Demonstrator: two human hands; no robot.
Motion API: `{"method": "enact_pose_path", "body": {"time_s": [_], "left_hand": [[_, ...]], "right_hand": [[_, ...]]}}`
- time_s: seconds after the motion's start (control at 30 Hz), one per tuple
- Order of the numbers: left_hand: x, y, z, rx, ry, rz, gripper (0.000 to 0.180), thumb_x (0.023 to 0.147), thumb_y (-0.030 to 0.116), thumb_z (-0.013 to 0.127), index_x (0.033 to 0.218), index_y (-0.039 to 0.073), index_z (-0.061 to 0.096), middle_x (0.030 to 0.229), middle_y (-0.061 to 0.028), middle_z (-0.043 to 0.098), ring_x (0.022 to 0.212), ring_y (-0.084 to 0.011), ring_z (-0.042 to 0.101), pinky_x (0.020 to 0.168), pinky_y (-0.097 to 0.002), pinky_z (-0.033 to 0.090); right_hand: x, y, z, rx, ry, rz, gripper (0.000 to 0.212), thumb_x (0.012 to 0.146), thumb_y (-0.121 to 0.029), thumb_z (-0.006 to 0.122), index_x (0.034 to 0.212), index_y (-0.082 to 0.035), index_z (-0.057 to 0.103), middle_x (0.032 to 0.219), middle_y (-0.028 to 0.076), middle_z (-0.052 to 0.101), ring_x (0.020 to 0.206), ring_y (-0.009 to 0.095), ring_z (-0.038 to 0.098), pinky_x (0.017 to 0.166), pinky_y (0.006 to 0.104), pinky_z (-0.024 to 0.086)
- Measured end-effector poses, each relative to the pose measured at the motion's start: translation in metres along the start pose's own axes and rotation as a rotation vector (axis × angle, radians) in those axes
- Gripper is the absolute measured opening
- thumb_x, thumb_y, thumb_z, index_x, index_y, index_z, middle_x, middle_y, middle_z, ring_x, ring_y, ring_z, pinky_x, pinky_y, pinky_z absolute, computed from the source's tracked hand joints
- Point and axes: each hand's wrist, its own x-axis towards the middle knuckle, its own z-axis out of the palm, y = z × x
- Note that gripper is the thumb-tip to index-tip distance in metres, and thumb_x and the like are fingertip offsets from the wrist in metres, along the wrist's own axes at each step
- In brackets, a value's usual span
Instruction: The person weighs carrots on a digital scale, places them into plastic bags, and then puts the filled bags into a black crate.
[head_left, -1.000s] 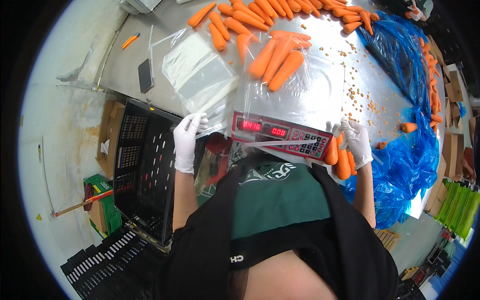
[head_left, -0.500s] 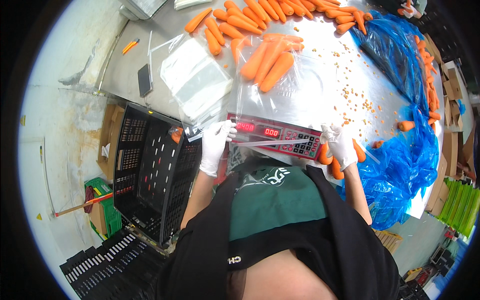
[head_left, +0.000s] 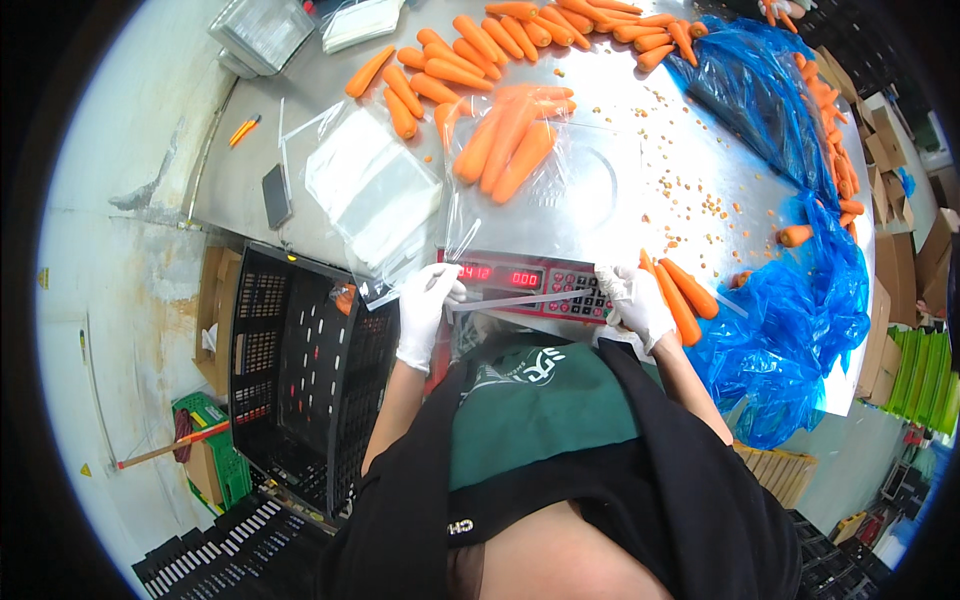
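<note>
A clear plastic bag [head_left: 462, 212] with several carrots [head_left: 522, 160] in its far end lies on the steel plate of a weighing scale [head_left: 590, 215]. Its near edge, marked by a pale strip [head_left: 525, 299], stretches across the red keypad panel [head_left: 500, 276] with lit digits. My white-gloved left hand [head_left: 428, 312] pinches that edge at the panel's left end. At the right end, my gloved right hand [head_left: 638, 302] has its fingers closed on the other corner. Loose carrots [head_left: 685, 295] lie right beside the right hand.
Flat clear bags [head_left: 372, 185] are stacked left of the scale, near a phone [head_left: 276, 196] and an orange cutter [head_left: 243, 130]. More carrots [head_left: 470, 55] line the far side. Blue plastic sheeting [head_left: 780, 330] bunches at right; a black crate [head_left: 300, 370] stands at lower left.
The whole view has shifted slightly left. My right hand has rolled a little inward, uncovering more of the carrots beside it. Both hands keep hold of the bag's edge.
</note>
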Motion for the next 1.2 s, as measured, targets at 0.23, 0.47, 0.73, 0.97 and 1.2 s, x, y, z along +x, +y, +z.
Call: {"method": "enact_pose_path", "body": {"time_s": [0.23, 0.47, 0.73, 0.97, 1.2], "left_hand": [[-0.004, 0.012, 0.005, 0.457, 0.271, 0.524, 0.037, 0.082, 0.004, 0.070, 0.118, 0.002, 0.062, 0.104, -0.0092, 0.062, 0.093, -0.0166, 0.061, 0.082, -0.0280, 0.049], [0.001, 0.006, -0.009, 0.089, 0.300, 0.261, 0.031, 0.093, 0.010, 0.060, 0.122, -0.002, 0.059, 0.101, -0.0063, 0.064, 0.091, -0.0126, 0.060, 0.082, -0.0253, 0.047], [-0.004, -0.007, 0.000, 0.014, 0.100, 0.205, 0.050, 0.098, 0.016, 0.053, 0.143, 0.001, 0.037, 0.098, -0.0079, 0.064, 0.083, -0.0096, 0.060, 0.073, -0.0239, 0.050], [-0.009, 0.014, 0.012, 0.573, 0.222, 0.599, 0.055, 0.086, 0.016, 0.068, 0.137, 0.008, 0.050, 0.122, -0.0119, 0.057, 0.112, -0.0229, 0.053, 0.099, -0.0361, 0.040], [0.005, 0.016, 0.022, 1.179, -0.051, 0.981, 0.036, 0.074, 0.019, 0.074, 0.109, 0.011, 0.067, 0.131, -0.0089, 0.054, 0.126, -0.0329, 0.045, 0.109, -0.0549, 0.026]], "right_hand": [[0.002, 0.001, 0.005, 0.095, 0.001, 0.043, 0.054, 0.095, -0.046, 0.052, 0.084, 0.006, 0.063, 0.056, 0.008, 0.057, 0.043, 0.014, 0.056, 0.043, 0.0276, 0.045], [-0.002, 0.001, 0.001, 0.052, 0.056, 0.032, 0.050, 0.096, -0.042, 0.053, 0.088, 0.006, 0.063, 0.058, 0.010, 0.059, 0.043, 0.015, 0.057, 0.043, 0.0303, 0.045], [-0.010, -0.009, 0.008, 0.056, 0.086, 0.022, 0.047, 0.096, -0.040, 0.054, 0.088, 0.006, 0.063, 0.058, 0.012, 0.059, 0.045, 0.016, 0.059, 0.045, 0.0303, 0.046], [-0.006, 0.005, 0.015, -0.122, 0.212, -0.065, 0.047, 0.096, -0.041, 0.053, 0.080, 0.002, 0.062, 0.056, 0.012, 0.058, 0.042, 0.019, 0.057, 0.047, 0.0324, 0.046], [-0.025, -0.030, 0.020, -0.114, -0.088, -0.224, 0.039, 0.095, -0.037, 0.052, 0.085, -0.001, 0.063, 0.068, 0.019, 0.060, 0.066, 0.035, 0.061, 0.065, 0.0393, 0.049]]}}
